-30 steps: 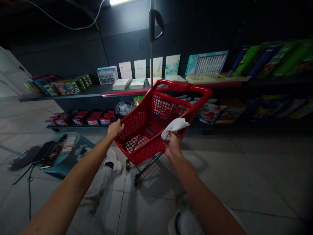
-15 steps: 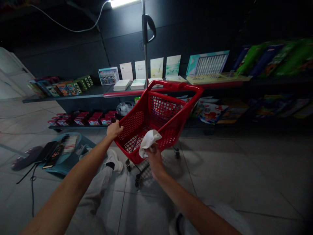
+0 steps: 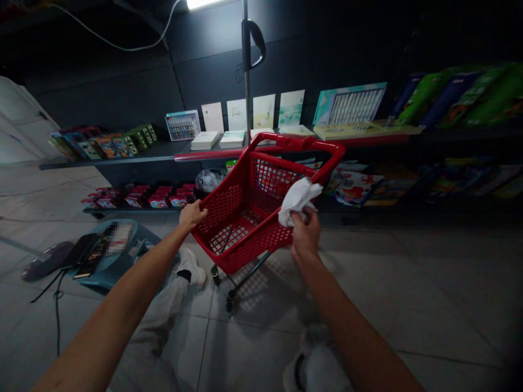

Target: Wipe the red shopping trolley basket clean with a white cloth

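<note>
A red shopping cart with perforated plastic sides stands on the tiled floor in front of me. My left hand is closed over the top rim at its left front corner. In my right hand is a crumpled white cloth, pinched between the fingers at the cart's right side rim. The cloth covers part of that rim, so I cannot tell how firmly it touches. Beyond it, the cart's raised red handle faces the shelves.
A dark shelf behind the cart carries books, small boxes and green bags. Red boxes fill the lower shelf. A metal pole rises behind the cart. To the left sits a blue-grey stool with items on top.
My right hand has moved right and away from me with the cloth, from the cart's near end to its right side rim. My left hand stays on the rim.
</note>
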A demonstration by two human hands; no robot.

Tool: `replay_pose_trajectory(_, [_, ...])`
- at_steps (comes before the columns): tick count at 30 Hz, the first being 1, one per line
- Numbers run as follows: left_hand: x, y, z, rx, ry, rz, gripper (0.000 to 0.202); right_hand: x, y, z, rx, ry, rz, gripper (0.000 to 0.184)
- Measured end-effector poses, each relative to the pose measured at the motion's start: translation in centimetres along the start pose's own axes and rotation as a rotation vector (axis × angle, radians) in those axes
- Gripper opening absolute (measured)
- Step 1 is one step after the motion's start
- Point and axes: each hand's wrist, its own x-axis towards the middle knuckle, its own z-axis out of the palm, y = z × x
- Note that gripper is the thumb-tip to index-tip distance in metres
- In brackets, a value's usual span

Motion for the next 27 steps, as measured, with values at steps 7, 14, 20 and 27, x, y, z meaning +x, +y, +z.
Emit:
replay_pose_trajectory(7, [0.2,-0.1,0.2,-0.003,-0.017,0.008,0.036,-0.7,-1.0,0.1,-0.616,-0.3,-0.412,0.025])
replay_pose_trajectory(14, [-0.4,0.2,0.3,0.022,-0.021,0.004,0.037,-9.8,-2.8,1.0,-0.876,-0.816,-0.739,0.02])
replay_pose_trajectory(20, [0.1,-0.1,0.5,-0.006,-0.006,0.012,0.036,-9.7,-3.4,0.7,-0.917,-0.922,-0.872,0.025])
replay_pose_trajectory(27, [-0.1,-0.2,0.7,-0.043,0.009,0.027,0.034,-1.7,-4.1,-0.9,-1.118,-0.555,-0.861,0.024])
